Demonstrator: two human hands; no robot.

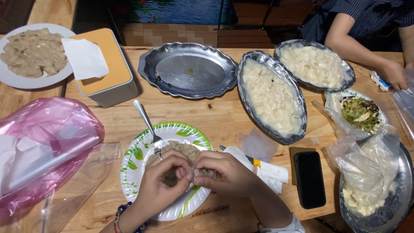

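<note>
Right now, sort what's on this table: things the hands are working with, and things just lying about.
In use:
left hand and right hand, pinching a dumpling wrapper
paper plate under them
fork on the plate

Lying about:
empty metal tray
black phone
pink plastic bag
tissue box

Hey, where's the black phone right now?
In the head view, the black phone lies on the wooden table to the right of the right hand, past the wrapped knife and beside the plastic bag.
</note>
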